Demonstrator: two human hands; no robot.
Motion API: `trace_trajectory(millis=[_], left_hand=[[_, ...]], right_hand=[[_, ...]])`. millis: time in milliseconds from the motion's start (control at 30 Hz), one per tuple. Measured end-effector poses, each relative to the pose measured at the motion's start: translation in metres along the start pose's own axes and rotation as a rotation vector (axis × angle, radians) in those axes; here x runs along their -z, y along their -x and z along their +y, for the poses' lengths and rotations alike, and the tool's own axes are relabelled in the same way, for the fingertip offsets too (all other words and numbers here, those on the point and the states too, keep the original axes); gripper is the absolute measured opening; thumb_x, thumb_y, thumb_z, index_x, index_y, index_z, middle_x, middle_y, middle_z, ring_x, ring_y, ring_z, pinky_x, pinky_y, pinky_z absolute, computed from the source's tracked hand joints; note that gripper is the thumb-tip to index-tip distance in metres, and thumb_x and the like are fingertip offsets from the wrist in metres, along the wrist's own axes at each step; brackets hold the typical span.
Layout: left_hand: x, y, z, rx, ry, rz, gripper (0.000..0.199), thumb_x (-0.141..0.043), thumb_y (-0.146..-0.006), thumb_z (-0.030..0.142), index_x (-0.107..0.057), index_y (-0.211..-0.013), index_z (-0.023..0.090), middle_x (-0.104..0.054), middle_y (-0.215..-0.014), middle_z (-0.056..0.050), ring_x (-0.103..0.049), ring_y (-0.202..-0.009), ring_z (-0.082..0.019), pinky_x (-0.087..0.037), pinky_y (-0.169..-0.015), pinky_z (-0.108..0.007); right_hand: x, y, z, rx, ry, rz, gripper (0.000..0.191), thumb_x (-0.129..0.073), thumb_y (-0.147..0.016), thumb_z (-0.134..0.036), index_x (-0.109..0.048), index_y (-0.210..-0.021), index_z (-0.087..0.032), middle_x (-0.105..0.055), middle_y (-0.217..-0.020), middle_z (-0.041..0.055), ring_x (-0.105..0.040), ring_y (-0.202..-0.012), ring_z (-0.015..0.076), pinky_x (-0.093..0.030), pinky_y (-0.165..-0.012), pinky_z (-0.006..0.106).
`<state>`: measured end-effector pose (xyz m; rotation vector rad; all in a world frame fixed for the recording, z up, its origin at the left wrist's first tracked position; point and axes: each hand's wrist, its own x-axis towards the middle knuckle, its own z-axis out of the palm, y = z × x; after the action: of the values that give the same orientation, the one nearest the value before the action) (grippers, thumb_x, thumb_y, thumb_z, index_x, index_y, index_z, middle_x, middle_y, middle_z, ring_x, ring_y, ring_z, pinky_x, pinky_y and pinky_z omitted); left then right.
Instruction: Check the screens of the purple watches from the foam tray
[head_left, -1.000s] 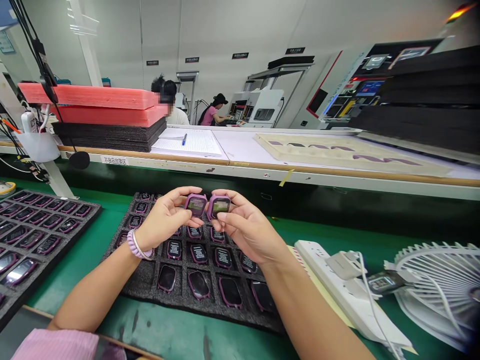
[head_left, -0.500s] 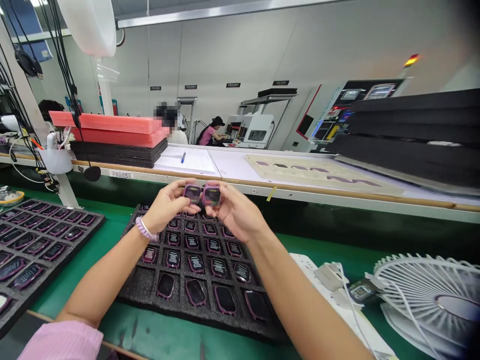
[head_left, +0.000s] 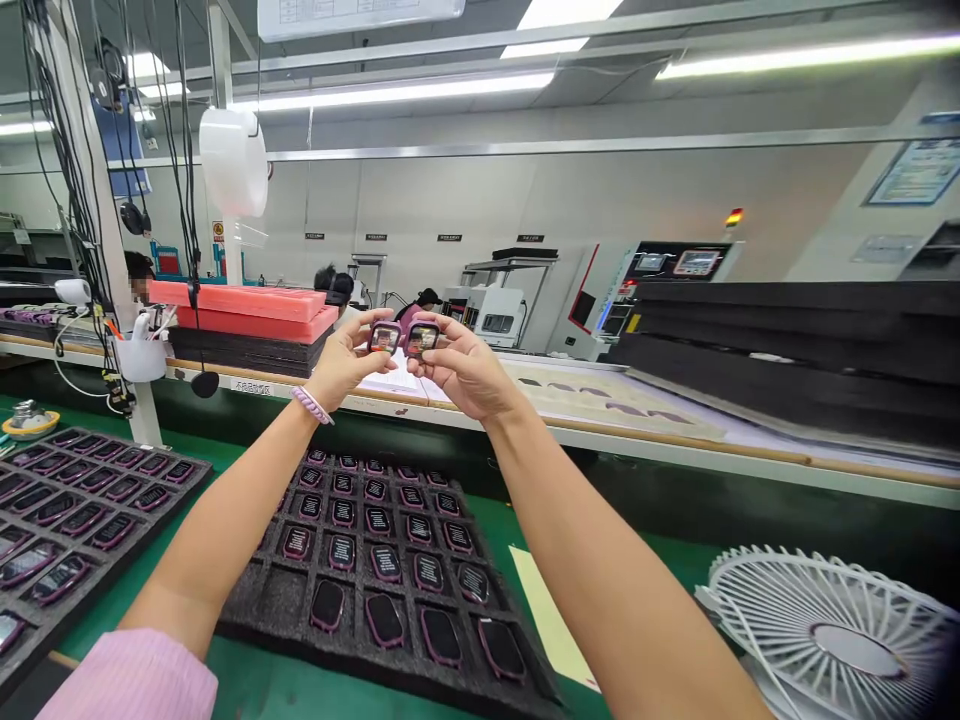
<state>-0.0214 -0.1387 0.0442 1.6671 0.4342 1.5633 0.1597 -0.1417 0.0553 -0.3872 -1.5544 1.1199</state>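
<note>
In front of the shelf, both my arms are stretched out with the hands raised. The fingers of my left hand (head_left: 341,362) are closed on a purple-rimmed smartwatch case (head_left: 384,339), pinched at its edge. My right hand (head_left: 474,372) grips a second purple-rimmed smartwatch case (head_left: 422,341) close beside the first. Both dark glass faces are turned towards me and show reflections. Below the hands lies a black foam tray (head_left: 285,588) with rows of similar watch cases in its compartments, many with white text on their faces.
Another filled foam tray (head_left: 176,500) lies at the left. A white fan (head_left: 847,620) and a yellow sheet (head_left: 551,620) are at the right. Across the back, a shelf (head_left: 600,435) carries red trays (head_left: 247,312) and stacked black foam (head_left: 787,350). Cables (head_left: 184,150) hang at the left.
Both hands have risen with the watch cases, from the shelf's front edge to above it. The view has tilted upward, and the yellow sheet now shows beside the tray.
</note>
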Motion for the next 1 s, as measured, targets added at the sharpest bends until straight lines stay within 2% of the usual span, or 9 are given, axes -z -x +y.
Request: trace_trajectory(millis=[400,567,800,1000], left_hand=[[0.006,0.009,0.0,-0.023,-0.082,-0.002,0.058,-0.076,-0.069,0.02,-0.059,-0.124,0.021,-0.068,-0.094,-0.002,-0.066,-0.067,-0.012,-0.055,-0.068,-0.026],[0.008,0.014,-0.005,-0.005,-0.103,-0.015,0.059,-0.076,-0.069,0.022,-0.059,-0.125,0.022,-0.069,-0.098,-0.003,-0.066,-0.072,-0.013,-0.057,-0.071,-0.027],[0.011,0.016,-0.008,0.012,-0.101,-0.009,0.058,-0.074,-0.068,0.02,-0.059,-0.124,0.021,-0.068,-0.1,-0.003,-0.067,-0.069,-0.012,-0.058,-0.069,-0.027],[0.012,0.018,-0.012,0.022,-0.065,0.0,0.051,-0.079,-0.07,0.027,-0.062,-0.117,0.019,-0.069,-0.093,-0.003,-0.062,-0.059,-0.009,-0.056,-0.062,-0.024]], right_hand=[[-0.004,0.009,0.002,0.009,0.067,-0.057,0.062,-0.083,-0.061,-0.028,-0.056,-0.117,-0.024,-0.063,-0.088,0.0004,-0.061,-0.071,0.0172,-0.05,-0.068,0.034],[-0.004,0.014,0.01,-0.017,0.016,-0.034,0.059,-0.077,-0.058,-0.021,-0.057,-0.114,-0.025,-0.063,-0.086,-0.0016,-0.061,-0.07,0.0166,-0.053,-0.071,0.035],[-0.004,0.014,0.016,-0.042,-0.023,-0.037,0.057,-0.072,-0.057,-0.016,-0.059,-0.112,-0.024,-0.065,-0.084,-0.0022,-0.061,-0.067,0.015,-0.053,-0.069,0.032],[-0.004,0.015,0.022,-0.054,-0.052,-0.062,0.05,-0.08,-0.067,-0.027,-0.059,-0.112,-0.023,-0.068,-0.089,-0.0009,-0.063,-0.063,0.0137,-0.054,-0.067,0.031]])
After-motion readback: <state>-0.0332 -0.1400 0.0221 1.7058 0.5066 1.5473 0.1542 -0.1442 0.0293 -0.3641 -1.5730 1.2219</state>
